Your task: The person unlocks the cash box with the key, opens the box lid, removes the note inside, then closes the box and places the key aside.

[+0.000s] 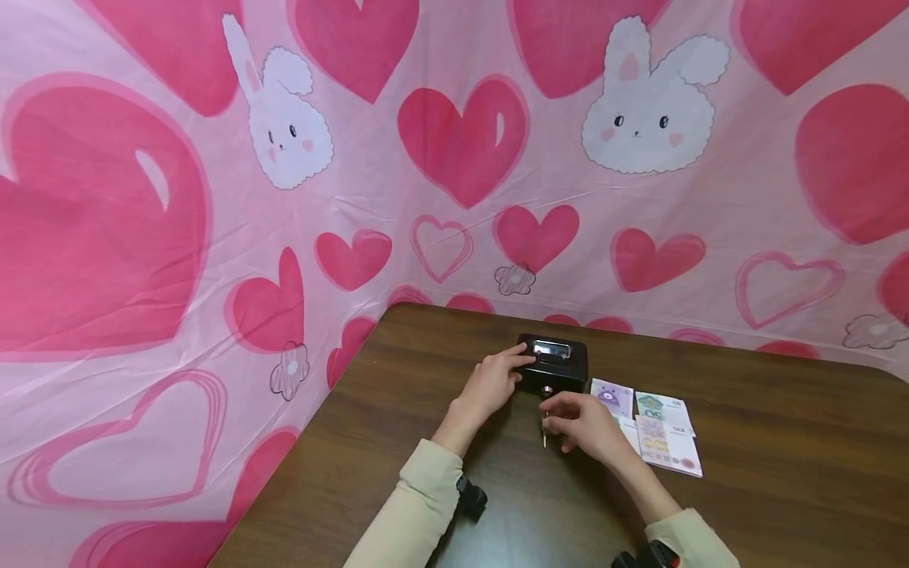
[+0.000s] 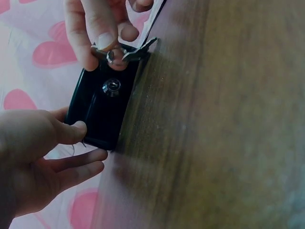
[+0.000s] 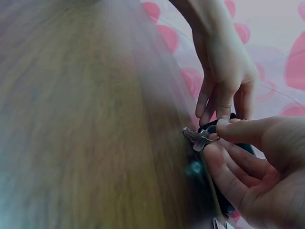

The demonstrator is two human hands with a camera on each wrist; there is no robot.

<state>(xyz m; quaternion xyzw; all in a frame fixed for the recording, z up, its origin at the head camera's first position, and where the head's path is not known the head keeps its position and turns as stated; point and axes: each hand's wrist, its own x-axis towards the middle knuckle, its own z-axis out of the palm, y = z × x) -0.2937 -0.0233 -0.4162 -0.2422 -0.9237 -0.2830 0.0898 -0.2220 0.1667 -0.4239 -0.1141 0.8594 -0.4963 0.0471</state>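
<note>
A small black cash box [image 1: 577, 364] stands on the table, its silver lid handle [image 1: 552, 349] uppermost. A round key lock [image 2: 112, 87] sits on its front face. My left hand [image 1: 488, 384] rests on the box's left end, thumb on the front and fairly straight fingers over the top and side. Just in front of the lock, my right hand [image 1: 588, 426] pinches a thin metal ring between thumb and fingers. Small keys [image 3: 197, 138] dangle from that ring, apart from the lock in the left wrist view.
Several stacks of banknotes [image 1: 671, 448] lie right of the box, close beside my right hand. The brown wooden table [image 1: 781, 442] has rounded far corners. Behind it hangs a pink cloth [image 1: 454, 185] with hearts and rabbits.
</note>
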